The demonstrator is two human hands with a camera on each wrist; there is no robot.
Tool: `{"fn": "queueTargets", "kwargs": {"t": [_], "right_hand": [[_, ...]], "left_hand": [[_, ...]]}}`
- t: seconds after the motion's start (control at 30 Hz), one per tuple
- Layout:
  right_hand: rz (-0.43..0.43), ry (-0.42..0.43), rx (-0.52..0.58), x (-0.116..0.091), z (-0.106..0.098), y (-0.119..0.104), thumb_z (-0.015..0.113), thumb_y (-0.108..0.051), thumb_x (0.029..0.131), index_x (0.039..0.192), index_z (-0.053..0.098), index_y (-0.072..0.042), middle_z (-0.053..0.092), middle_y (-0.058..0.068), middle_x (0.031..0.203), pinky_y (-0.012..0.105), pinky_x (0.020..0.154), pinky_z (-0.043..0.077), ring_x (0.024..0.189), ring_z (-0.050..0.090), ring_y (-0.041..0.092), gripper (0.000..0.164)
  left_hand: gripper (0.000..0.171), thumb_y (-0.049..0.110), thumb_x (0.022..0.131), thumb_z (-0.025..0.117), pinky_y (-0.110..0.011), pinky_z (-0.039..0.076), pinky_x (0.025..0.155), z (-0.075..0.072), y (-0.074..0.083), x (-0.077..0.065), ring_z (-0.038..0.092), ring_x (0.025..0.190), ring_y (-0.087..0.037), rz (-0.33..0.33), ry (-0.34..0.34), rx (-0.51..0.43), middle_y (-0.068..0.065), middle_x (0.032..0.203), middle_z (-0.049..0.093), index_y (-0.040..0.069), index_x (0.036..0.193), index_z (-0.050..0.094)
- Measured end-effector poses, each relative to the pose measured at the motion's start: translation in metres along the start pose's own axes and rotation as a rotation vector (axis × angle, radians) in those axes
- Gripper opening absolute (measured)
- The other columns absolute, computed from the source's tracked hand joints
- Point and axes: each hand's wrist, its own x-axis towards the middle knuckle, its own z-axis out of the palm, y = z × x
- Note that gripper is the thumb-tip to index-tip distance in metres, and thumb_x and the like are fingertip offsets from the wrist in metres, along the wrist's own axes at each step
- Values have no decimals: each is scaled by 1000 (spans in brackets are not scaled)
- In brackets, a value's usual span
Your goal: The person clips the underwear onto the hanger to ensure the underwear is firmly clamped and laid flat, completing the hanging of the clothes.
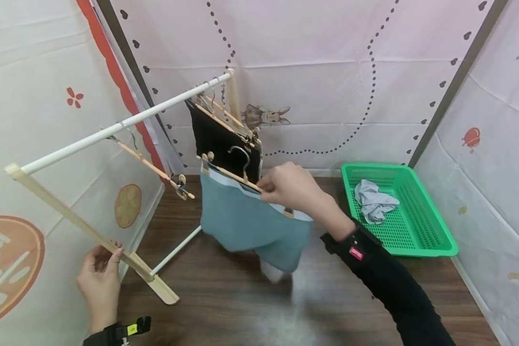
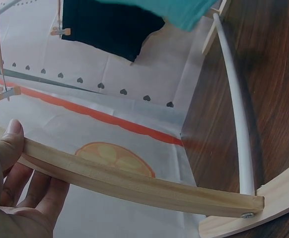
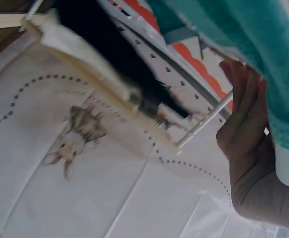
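Observation:
My right hand [image 1: 291,190] pinches a wooden clip hanger [image 1: 229,174] near its middle, beside the metal hook, which stands up free of the rail. Blue-green shorts [image 1: 251,221] hang from its clips by the waistband, in front of the clothes rack. My left hand [image 1: 100,278] holds the rack's wooden front post [image 2: 134,181], thumb on top and fingers underneath in the left wrist view. On the white rail [image 1: 125,122] hangs a bare clip hanger [image 1: 149,166]. Farther back, a black garment [image 1: 214,132] hangs from another hanger, partly hidden by the shorts.
A green basket [image 1: 432,211] on the dark wooden floor at right holds a crumpled grey-blue cloth [image 1: 375,201]. Printed white sheets enclose the left, back and right sides. The rack's lower white bar [image 1: 176,251] runs close above the floor.

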Motion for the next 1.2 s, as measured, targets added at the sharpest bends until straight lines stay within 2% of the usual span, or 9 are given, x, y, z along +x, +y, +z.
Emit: {"fn": "queueTargets", "kwargs": {"t": [0.07,0.13,0.2,0.4,0.5,0.6,0.73,0.87,1.2], "right_hand": [[11,27,-17,17,0,-8,64,-9,85,62,55,-21,23,-10,55,24,50,13,53,20,7,28],[27,56,-34,34,-1,-15,63,-9,86,60,38,-20,19,-8,58,25,51,11,54,16,8,38],[58,91,-34,52,-2,-21,63,-12,89,59,31,-20,18,-7,58,25,51,11,55,15,8,44],[145,160,-14,104,-10,-39,60,-14,93,62,29,-19,19,-6,60,22,49,13,55,18,8,43],[151,193,-14,126,-15,-44,58,-12,93,63,30,-17,19,-5,62,21,49,14,55,19,9,41],[153,208,-38,144,-18,-43,59,-13,96,63,32,-17,20,-4,63,21,49,15,56,20,9,43],[185,154,-60,158,-16,-34,66,-20,97,61,36,-17,22,-5,62,21,47,18,54,23,8,47],[212,76,-92,165,-15,-22,70,-26,96,61,39,-17,24,-5,60,21,47,20,53,25,8,48],[158,-1,-127,174,-17,-12,61,-16,99,62,37,-15,22,-3,65,22,48,19,55,26,10,44]], "left_hand": [[35,20,94,75,-7,50,86,-1,0,1,61,95,7,8,2,7,-1,117,73,8,126,66],[36,20,94,75,-7,50,85,-2,1,1,61,95,7,15,-3,12,-4,117,73,6,126,66],[36,20,94,75,-6,49,84,-3,2,1,61,94,7,15,-3,22,-5,117,73,6,126,66],[36,20,94,74,-11,51,90,-7,0,2,61,96,6,-26,4,29,-3,120,72,9,128,65],[35,19,95,74,-14,52,93,-8,2,5,62,97,7,-46,-21,19,-4,120,72,9,128,65],[33,17,94,74,-12,51,91,-9,3,7,63,97,6,-58,-45,-2,-2,117,72,8,125,65],[32,17,93,75,-7,51,85,-8,4,6,64,95,7,-64,-63,-14,1,112,71,6,122,65],[32,16,93,75,-7,50,84,-7,4,5,64,95,6,-71,-72,-16,0,113,71,6,122,65],[32,16,93,75,-5,50,83,-8,3,7,63,95,8,-65,-72,-20,1,113,71,6,121,64]]}}
